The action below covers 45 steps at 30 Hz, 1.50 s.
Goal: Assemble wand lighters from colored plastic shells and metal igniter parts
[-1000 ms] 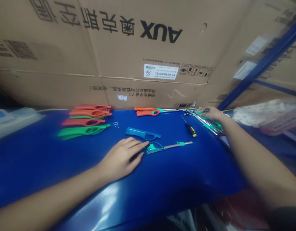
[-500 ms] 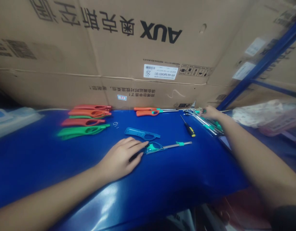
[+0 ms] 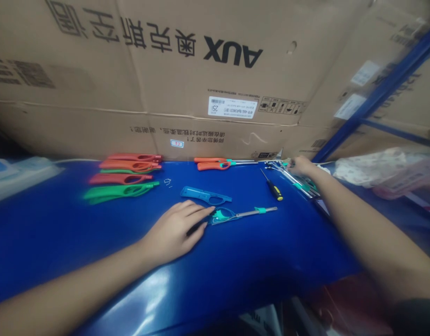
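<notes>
Blue table, open lighter, shells (orange, green), screwdriver

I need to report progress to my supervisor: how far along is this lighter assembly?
Done: two orange lighters lie closed at the back. In hand: the left hand rests flat on an open blue lighter with its tube in; its cover lies beside it, and the right hand touches the tube pile. Left: the orange and green shells at left lie unfilled; the screwdriver lies untouched.

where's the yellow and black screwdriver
In the head view, the yellow and black screwdriver lies on the blue tabletop, right of centre, between the half-open blue lighter with its metal tube and the right hand.
</notes>
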Available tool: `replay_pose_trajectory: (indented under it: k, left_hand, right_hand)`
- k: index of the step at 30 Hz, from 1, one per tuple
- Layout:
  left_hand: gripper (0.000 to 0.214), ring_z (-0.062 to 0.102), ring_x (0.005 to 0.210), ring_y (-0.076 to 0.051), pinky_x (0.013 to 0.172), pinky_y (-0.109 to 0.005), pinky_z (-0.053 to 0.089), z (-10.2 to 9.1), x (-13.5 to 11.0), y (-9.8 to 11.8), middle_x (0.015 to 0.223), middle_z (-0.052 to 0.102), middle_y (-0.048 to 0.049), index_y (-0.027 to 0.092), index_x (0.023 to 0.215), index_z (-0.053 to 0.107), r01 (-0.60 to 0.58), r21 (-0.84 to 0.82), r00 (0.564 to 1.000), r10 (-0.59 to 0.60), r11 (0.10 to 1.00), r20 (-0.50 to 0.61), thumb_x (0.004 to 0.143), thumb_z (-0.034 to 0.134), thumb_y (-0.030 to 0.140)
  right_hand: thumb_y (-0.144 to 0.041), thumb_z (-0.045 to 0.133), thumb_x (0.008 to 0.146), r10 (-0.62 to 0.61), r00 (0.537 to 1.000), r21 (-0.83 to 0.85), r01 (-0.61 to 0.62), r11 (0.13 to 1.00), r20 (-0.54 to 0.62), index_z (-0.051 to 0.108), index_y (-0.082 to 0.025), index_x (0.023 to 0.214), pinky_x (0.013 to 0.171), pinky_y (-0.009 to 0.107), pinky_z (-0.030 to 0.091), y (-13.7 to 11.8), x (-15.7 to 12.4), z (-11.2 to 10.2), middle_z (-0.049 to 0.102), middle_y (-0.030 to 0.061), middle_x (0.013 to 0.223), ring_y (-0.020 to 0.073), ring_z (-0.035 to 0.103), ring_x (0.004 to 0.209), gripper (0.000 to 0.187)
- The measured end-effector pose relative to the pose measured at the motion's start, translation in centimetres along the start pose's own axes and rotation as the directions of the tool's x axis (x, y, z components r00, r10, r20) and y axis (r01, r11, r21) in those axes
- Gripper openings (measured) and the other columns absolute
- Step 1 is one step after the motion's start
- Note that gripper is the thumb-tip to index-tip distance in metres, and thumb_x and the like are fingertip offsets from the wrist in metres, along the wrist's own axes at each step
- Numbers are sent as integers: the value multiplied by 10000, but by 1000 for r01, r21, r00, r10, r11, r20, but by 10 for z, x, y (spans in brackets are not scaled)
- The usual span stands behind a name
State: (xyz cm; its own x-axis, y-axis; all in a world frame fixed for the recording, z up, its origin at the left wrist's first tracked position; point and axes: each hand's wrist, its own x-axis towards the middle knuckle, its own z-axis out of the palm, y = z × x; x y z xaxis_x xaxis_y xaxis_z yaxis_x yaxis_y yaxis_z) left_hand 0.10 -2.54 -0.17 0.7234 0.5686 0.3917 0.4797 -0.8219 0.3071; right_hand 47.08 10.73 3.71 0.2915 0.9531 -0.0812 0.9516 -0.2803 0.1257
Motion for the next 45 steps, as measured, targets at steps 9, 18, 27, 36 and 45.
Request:
replay_pose_trajectory:
  k: [9, 18, 27, 36, 45]
  left_hand:
    - [421, 644, 1029, -239, 903, -411, 536, 0, 0, 1, 1180, 719, -94, 213, 1385, 577, -9, -5, 1000, 9, 1000, -30, 970, 510, 207]
    - [413, 638, 1048, -247, 904, -428, 531, 0, 1, 0, 1193, 711, -94, 202, 1388, 573, 0, -17, 1000, 0, 1000, -20, 981, 505, 220]
    - [405, 635, 1057, -252, 912, -436, 525, 0, 0, 0, 1194, 709, -90, 204, 1379, 582, 1, -11, 1000, -1, 1000, -1, 982, 499, 218]
    - [408, 632, 1064, -244, 924, -424, 522, 1, -1, 0, 1195, 709, -77, 204, 1384, 574, -1, -8, 1000, 1, 1000, -11, 982, 507, 216]
    - [390, 617, 1153, -227, 1008, -401, 511, -2, 2, 5, 1255, 683, -73, 220, 1360, 601, 75, -145, 990, -92, 987, -111, 976, 557, 270]
  right_hand:
    - [-332, 642, 947, 113, 978, -19, -119, 993, -177, 573, -104, 1285, 917, 430, 549, -25, -26, -25, 603, 159, 1275, 251, 635, 1093, 413]
    - [-373, 487, 955, 36, 991, 13, -35, 999, -129, 533, -66, 1254, 850, 447, 506, -73, -79, -30, 644, 297, 1169, 383, 657, 1081, 431]
    - [-444, 563, 906, -39, 995, -32, 42, 999, 93, 710, -179, 919, 752, 352, 499, -72, -96, -12, 734, 165, 997, 311, 693, 970, 303]
    - [-298, 556, 933, 36, 997, -48, -32, 998, 75, 709, -102, 991, 804, 359, 496, -40, -76, -16, 724, 208, 1022, 306, 691, 977, 255]
    - [-166, 454, 974, -332, 925, 163, 362, 918, -187, 648, -86, 1161, 948, 333, 477, -93, -132, -24, 675, 193, 1183, 250, 641, 1085, 281]
